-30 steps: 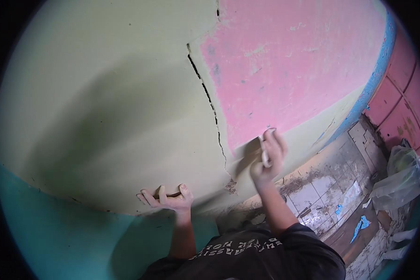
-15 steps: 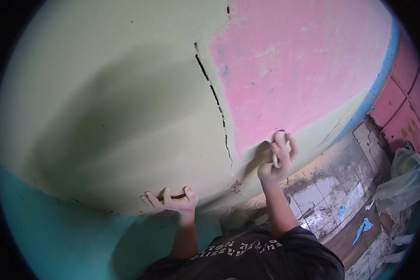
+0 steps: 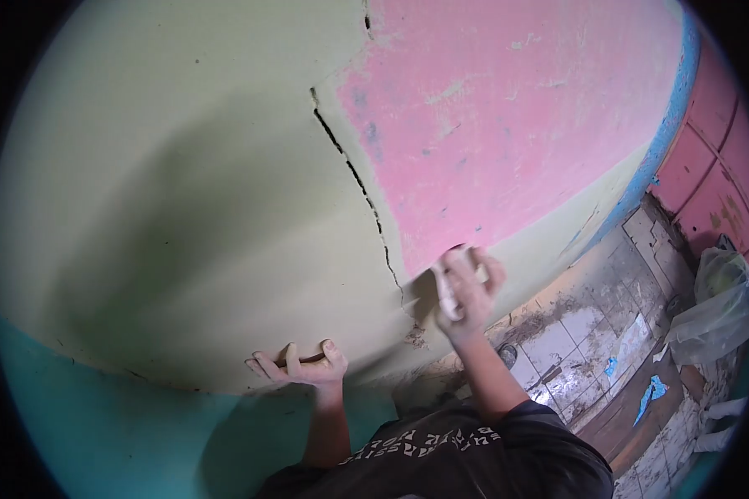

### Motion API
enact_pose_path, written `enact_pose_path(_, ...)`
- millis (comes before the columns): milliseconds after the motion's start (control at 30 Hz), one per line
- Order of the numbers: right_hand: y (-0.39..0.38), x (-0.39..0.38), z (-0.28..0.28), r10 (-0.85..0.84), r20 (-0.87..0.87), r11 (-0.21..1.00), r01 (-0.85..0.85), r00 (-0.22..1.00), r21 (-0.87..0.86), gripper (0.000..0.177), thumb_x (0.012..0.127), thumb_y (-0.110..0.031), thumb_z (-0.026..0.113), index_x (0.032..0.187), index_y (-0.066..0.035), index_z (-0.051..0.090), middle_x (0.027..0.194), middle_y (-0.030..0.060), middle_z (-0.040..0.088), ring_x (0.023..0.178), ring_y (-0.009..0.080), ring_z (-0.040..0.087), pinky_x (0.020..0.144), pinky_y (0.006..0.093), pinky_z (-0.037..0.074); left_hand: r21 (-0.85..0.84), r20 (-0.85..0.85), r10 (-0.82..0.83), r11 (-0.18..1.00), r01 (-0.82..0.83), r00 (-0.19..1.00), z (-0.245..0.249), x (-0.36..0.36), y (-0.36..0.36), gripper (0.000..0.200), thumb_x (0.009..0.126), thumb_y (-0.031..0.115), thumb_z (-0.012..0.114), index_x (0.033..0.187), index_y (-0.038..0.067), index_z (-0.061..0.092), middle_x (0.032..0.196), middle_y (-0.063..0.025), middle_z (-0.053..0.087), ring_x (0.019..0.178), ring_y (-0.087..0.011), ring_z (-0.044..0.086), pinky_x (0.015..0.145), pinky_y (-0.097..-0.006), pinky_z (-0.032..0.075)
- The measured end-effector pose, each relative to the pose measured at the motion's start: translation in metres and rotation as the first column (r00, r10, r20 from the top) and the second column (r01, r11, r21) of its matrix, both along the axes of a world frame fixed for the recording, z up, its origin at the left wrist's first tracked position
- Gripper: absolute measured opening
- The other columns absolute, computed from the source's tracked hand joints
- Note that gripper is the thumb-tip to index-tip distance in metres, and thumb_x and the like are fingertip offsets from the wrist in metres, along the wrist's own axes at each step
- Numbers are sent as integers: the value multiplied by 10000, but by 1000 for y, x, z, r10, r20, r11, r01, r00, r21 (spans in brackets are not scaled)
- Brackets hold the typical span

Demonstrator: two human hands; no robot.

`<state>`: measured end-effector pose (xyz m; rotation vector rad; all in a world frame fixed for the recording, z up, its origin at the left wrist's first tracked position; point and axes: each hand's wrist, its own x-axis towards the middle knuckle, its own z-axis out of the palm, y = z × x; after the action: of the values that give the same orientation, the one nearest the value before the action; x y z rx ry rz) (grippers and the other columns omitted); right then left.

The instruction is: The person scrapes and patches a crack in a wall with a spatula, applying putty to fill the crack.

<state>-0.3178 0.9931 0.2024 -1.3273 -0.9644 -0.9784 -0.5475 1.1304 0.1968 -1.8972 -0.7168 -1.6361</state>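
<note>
My right hand (image 3: 468, 291), dusty and slightly blurred, is closed around a small pale folded sheet (image 3: 447, 295) that looks like sandpaper. It presses against the wall by the lower edge of a pink patch (image 3: 508, 141). Most of the sheet is hidden by the fingers. Lower on the cream wall (image 3: 225, 274), my left hand (image 3: 304, 366) rests with its fingers apart and bent, the fingertips touching the surface. A dark shadow lies between its thumb and fingers. A jagged black crack (image 3: 354, 170) runs down the wall between the cream and pink areas.
A teal wall section (image 3: 100, 424) lies at lower left. On the right are a blue border (image 3: 670, 125) and a pink panel (image 3: 724, 175). Dirty floor tiles (image 3: 587, 333), blue scraps (image 3: 651, 397) and a clear plastic bag (image 3: 711, 320) lie below.
My right hand has moved left and slightly down along the wall, nearer the crack. The view has shifted a little to the right. My left hand stays against the wall.
</note>
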Motion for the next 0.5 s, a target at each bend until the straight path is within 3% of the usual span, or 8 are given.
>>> enact_pose_path(33,4,7,-5,-18,-149,996,30,989,80,224,798,-10,611,1000,14,705,1223,165,743,1275,373,558,1102,469,397,2,10,-7,1000,7,1000,0,0,2,535,1028,515,534,1284,52,460,1580,-292,240,1508,-537,141,1159,-753,188)
enact_pose_path(133,6,-12,-1,-15,-272,997,36,962,70,277,845,11,611,1116,4,671,1246,199,719,1326,376,527,1115,495,422,-14,37,-24,1000,25,999,-3,1,0,524,1016,545,542,1227,69,482,1580,-272,250,1513,-530,132,1168,-750,169)
enact_pose_path(167,9,-27,1,87,-266,995,-72,960,68,241,881,-31,625,1116,-1,669,1227,200,727,1319,376,543,1104,487,431,-23,39,-30,999,31,999,-5,0,0,525,1015,545,543,1228,69,481,1581,-270,249,1513,-532,129,1167,-750,168)
enact_pose_path(200,5,-33,1,114,-143,993,-112,983,18,240,897,-31,587,1122,0,666,1197,197,739,1280,369,572,1110,477,425,-28,39,-35,999,36,999,-4,0,0,526,1013,546,545,1228,69,481,1582,-269,248,1513,-534,126,1167,-750,167)
enact_pose_path(267,3,-17,1,46,-42,999,-46,998,4,280,862,22,534,1109,-6,662,1173,195,750,1256,370,588,1111,477,421,-17,7,-22,1000,22,1000,-1,1,-2,537,1025,509,541,1289,50,454,1585,-289,236,1512,-540,127,1164,-750,183)
enact_pose_path(367,4,9,-10,-84,-222,989,109,971,102,257,847,-122,653,1089,-39,673,1223,143,753,1234,399,596,1097,485,423,-4,7,-27,1000,27,1000,2,1,1,540,1031,491,540,1314,42,443,1585,-296,235,1512,-543,124,1165,-749,189)
enact_pose_path(467,7,-27,-1,51,-240,997,-35,969,71,244,842,-75,663,1083,-37,678,1209,144,755,1219,396,600,1079,487,429,-17,19,-29,999,29,999,0,3,-2,534,1028,492,544,1304,45,447,1584,-293,235,1513,-542,122,1168,-747,190)
enact_pose_path(500,4,-30,5,81,-133,996,-77,988,37,257,827,-9,631,1078,-8,687,1203,161,750,1229,383,589,1072,477,429,-18,13,-26,999,27,1000,0,2,-2,532,1027,493,545,1300,46,448,1584,-292,234,1513,-542,122,1168,-746,191)
